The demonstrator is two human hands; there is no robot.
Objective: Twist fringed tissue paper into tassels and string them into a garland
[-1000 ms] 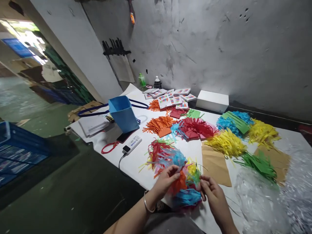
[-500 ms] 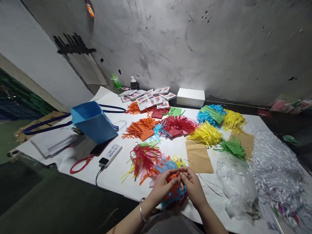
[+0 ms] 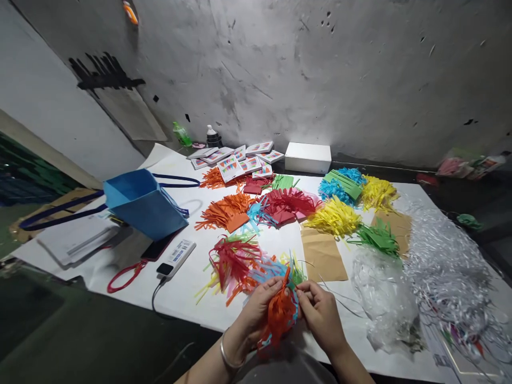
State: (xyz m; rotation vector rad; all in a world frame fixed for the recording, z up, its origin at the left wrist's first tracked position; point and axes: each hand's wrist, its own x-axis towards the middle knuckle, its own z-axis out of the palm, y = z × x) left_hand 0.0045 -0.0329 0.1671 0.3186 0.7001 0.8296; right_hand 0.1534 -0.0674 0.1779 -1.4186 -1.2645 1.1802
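Observation:
An orange paper tassel (image 3: 280, 314) with some light blue strips at its side is in front of me, low over the near edge of the table. My left hand (image 3: 260, 301) is closed around the tassel from its left side, the twisted orange top sticking up past the thumb. On the other side, my right hand (image 3: 320, 309) pinches beside the tassel's upper part, next to the blue strips; what lies between its fingertips is too small to tell. A thin cord (image 3: 340, 298) lies beyond this hand. Just past both hands spreads a pile of mixed tassels (image 3: 236, 266) in red, pink, blue, orange and yellow.
Cut-fringe bundles in orange (image 3: 226, 210), red (image 3: 286, 205), yellow (image 3: 334, 216) and green (image 3: 378, 239) lie farther back. Brown paper (image 3: 324, 256), clear plastic (image 3: 384, 298) and silvery strips (image 3: 448, 266) are to the right. A blue bag (image 3: 146, 205) and a power bank (image 3: 176, 258) stand left.
My hands have come apart a little, the right one shifting right. The orange tassel has turned upright, so more of it shows between them. The view has swung slightly right.

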